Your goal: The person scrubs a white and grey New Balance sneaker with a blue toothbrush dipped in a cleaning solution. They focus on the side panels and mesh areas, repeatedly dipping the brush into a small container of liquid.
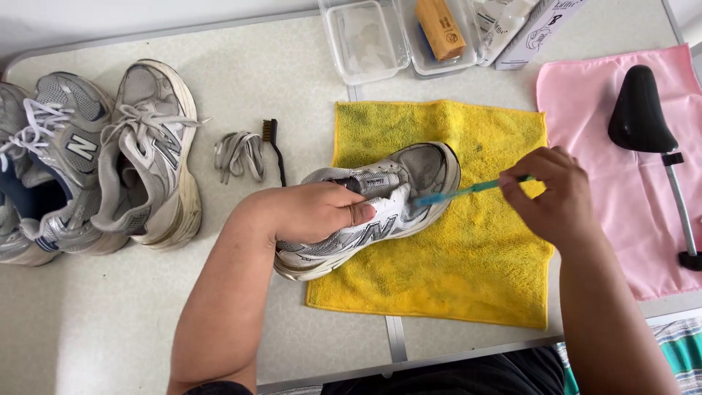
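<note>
The left hand [316,212] is seen clamped around the middle of a grey-and-white sneaker [380,208], fingers curled over its collar and thumb pressed on the side panel, so that the shoe is pinned on its side and, it appears, kept from sliding. The right hand [552,192] is closed in a pinch on a slim teal-handled brush [461,192], whose tip is laid against the mesh just behind the toe. Beneath the shoe a yellow towel [468,271] is spread on the pale folding table [95,322], probably to catch dirt and moisture. To the far right a pink cloth [621,234] is laid out, with a black shoe tree [642,110] resting on it. At the left edge, two more worn sneakers [110,161] are lined up side by side, well apart from the towel. Clear plastic containers [365,36], one holding a wooden-backed brush [441,28], are set along the far edge, within easy reach. Between shoes and towel, a bundle of removed laces [238,153] is seen beside a small wire brush [274,146].
</note>
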